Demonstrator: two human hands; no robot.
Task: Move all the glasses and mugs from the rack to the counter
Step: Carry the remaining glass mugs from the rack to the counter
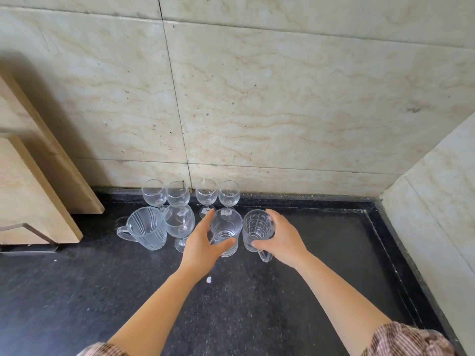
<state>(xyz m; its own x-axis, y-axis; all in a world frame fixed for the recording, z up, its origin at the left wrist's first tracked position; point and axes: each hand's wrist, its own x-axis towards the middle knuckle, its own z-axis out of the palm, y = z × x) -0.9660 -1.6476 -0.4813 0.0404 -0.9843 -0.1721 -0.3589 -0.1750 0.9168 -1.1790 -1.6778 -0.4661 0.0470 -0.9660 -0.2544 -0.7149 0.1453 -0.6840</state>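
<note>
I see open dark counter point(321, 253) to the right of my right hand point(282, 237), up to the side wall point(442, 201). Near me the counter is bare too. Far side is blocked: four wine glasses point(190, 194) line the back wall point(282, 111). Left, a striped mug point(146, 228) and a larger wine glass point(180, 222) crowd my left hand point(203, 242).

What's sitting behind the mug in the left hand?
Behind the ribbed clear glass mug held by the left hand, two clear stemmed wine glasses stand against the marble wall. The mug hides the right one's foot.
</note>
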